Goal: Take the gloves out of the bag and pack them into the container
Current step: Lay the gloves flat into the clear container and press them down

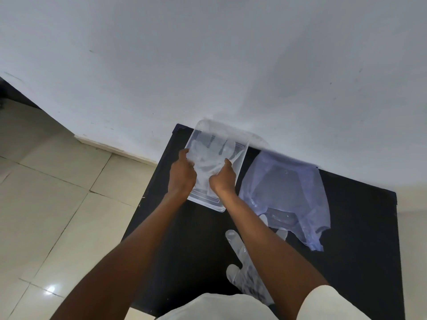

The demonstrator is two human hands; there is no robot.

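Observation:
A clear plastic container [242, 146] stands on a black table [189, 239] against the wall. Translucent gloves [212, 153] lie inside it. My left hand [182, 174] and my right hand [223, 177] are both in the container, fingers closed on the glove material and pressing it down. A pale blue plastic bag [288, 192] lies flat to the right of the container. Another clear glove [242, 262] lies on the table near the front edge, under my right forearm, partly hidden.
A white wall [208, 65] rises directly behind the table. Cream floor tiles [57, 204] lie to the left of the table. The table's right part [360, 227] is bare black surface.

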